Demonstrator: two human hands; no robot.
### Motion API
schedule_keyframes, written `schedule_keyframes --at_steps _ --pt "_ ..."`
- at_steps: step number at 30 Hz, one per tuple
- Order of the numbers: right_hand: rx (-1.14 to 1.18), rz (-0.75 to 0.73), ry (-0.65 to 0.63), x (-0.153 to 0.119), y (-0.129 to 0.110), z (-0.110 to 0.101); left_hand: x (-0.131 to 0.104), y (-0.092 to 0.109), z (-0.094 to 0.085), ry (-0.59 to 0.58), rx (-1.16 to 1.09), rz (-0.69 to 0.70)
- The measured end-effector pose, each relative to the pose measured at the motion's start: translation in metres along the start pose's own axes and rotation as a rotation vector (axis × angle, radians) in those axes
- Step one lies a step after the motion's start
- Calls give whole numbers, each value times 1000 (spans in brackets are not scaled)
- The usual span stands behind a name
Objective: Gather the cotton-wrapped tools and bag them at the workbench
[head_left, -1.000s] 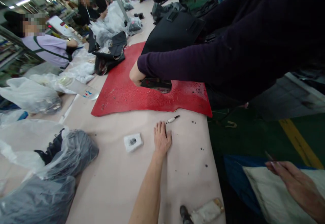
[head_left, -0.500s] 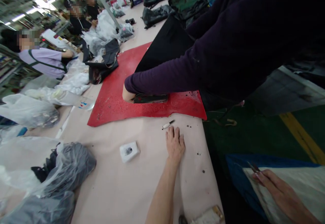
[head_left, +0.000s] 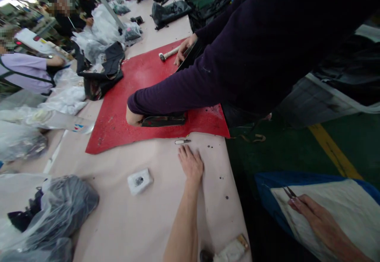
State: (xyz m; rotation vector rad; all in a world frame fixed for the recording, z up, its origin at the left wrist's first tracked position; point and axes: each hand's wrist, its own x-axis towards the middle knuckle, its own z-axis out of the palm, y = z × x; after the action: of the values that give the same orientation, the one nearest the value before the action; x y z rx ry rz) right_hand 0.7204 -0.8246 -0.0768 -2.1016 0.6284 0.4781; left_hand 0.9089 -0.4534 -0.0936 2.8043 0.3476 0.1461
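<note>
My left hand lies flat on the pale table cover, fingers spread, its fingertips just below a small white-handled tool. To the right, beyond the table edge, my right hand pinches a pair of metal tweezers over a cream cloth. A white block with a dark stain sits left of my left hand. Ahead, a person in a dark purple sleeve leans over a red mat, one hand at a dark flat piece, the other near a hammer.
Plastic bags with dark items lie at the left. Black bags and a dark folded piece stand farther back. Several people are at the upper left. A brush-like tool is at the bottom edge.
The view has shifted, so the table things appear farther left. The person's far hand and the hammer have come into sight, with the black material pulled back. The small tool has turned nearly level.
</note>
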Motion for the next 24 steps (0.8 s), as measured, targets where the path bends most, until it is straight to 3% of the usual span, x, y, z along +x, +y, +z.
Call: schedule_keyframes --at_steps 5,7,8,10,13,15,17,18,20,22,24 --pt "20 50 -67 2 -7 -2 -51 117 28 -225 -315 375" --pt "25 55 -71 1 -9 -6 -58 139 27 -239 -419 430" --pt "24 60 -70 1 -9 -8 -59 136 23 -210 -438 417" --pt "18 77 -48 0 -7 -12 -60 101 7 -105 -406 336" --pt "8 103 -25 0 2 -13 -78 -1 -29 51 -246 142" --pt "10 115 -42 1 9 -11 -103 -67 -50 65 -117 -17" --pt "21 125 -70 2 13 -5 -130 -107 -60 6 -23 -97" --pt "29 121 -85 3 14 -2 -142 -113 -60 -24 8 -110" --pt "36 100 -109 2 11 4 -156 -96 -49 -69 28 -92" --pt "21 84 -129 0 5 9 -159 -48 -31 -105 -12 -36" --pt "-7 72 -142 -4 -3 10 -156 15 -14 -157 -115 59"
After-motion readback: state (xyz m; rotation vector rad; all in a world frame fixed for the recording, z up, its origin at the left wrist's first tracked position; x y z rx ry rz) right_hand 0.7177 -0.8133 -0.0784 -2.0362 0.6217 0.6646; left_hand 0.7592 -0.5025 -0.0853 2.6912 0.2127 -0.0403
